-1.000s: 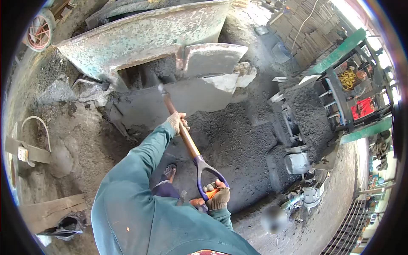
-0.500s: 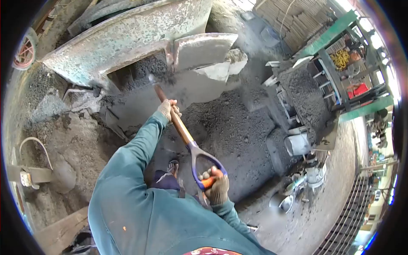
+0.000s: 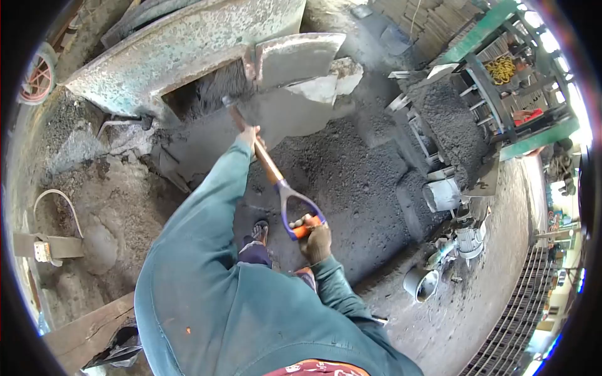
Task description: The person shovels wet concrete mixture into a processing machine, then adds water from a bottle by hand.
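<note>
I grip a shovel [image 3: 274, 176] with a wooden shaft and a blue D-handle with an orange crossbar. My left hand [image 3: 248, 136], gloved, holds the shaft far up near the blade. My right hand [image 3: 315, 239], gloved, is closed on the orange crossbar. The shovel blade [image 3: 277, 113] is pushed toward the rectangular opening [image 3: 199, 93] of a large pitted metal mixer drum [image 3: 182, 44]. A grey metal flap [image 3: 295, 56] stands out beside the opening. Dark grey mix lies in a heap [image 3: 357, 175] on the ground to the right.
A green metal frame machine [image 3: 501, 81] with a hopper of dark mix stands at the right. A metal bucket [image 3: 421, 283] and a motor [image 3: 467, 241] lie on the ground at lower right. My sandalled foot [image 3: 258, 233] stands on the mix. A wooden plank [image 3: 81, 329] lies lower left.
The shovel has been thrust forward toward the drum opening. My left arm is stretched farther out and my right hand has moved up and away from my body.
</note>
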The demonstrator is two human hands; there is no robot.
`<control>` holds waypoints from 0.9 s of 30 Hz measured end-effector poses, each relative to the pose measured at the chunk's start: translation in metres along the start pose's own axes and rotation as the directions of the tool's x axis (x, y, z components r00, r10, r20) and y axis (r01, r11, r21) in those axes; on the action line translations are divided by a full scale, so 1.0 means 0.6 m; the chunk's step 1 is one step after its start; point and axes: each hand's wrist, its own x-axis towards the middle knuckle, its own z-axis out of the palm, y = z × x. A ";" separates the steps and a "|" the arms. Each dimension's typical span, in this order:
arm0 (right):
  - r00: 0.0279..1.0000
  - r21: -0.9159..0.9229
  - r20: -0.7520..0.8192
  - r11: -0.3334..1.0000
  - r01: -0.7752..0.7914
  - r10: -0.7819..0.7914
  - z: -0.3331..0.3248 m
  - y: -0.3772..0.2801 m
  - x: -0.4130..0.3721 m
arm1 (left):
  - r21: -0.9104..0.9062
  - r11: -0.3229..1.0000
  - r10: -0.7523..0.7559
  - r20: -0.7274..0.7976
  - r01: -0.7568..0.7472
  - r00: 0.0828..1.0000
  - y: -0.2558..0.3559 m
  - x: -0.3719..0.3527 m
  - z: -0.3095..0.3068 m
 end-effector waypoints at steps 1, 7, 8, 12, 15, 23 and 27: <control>0.999 0.104 -0.047 0.994 0.029 -0.024 -0.005 0.017 -0.001 | -0.044 0.999 -0.027 0.002 0.028 1.000 -0.012 -0.015 -0.008; 0.999 0.059 -0.035 0.998 0.028 -0.026 -0.014 0.041 -0.056 | -0.039 0.990 -0.135 -0.007 0.135 0.991 -0.015 -0.021 -0.035; 0.999 0.071 -0.035 0.997 0.039 -0.037 -0.027 0.042 -0.065 | -0.053 0.990 -0.133 0.004 0.133 0.991 -0.021 -0.024 -0.039; 0.979 0.167 -0.205 0.985 0.031 0.004 -0.099 0.048 -0.112 | -0.140 0.975 -0.168 0.044 0.173 0.985 -0.058 -0.030 -0.051; 0.928 0.177 -0.372 0.983 0.047 0.022 -0.208 0.064 -0.131 | -0.109 0.938 -0.333 -0.028 0.328 0.942 -0.128 -0.036 -0.047; 0.712 0.000 -0.694 0.988 0.155 -0.111 -0.353 0.057 -0.348 | 0.006 0.873 -0.487 -0.053 0.488 0.872 -0.435 -0.204 -0.096; 0.608 -0.016 -0.788 0.989 0.144 -0.102 -0.423 0.065 -0.474 | 0.170 0.800 -0.577 -0.044 0.575 0.816 -0.559 -0.303 -0.081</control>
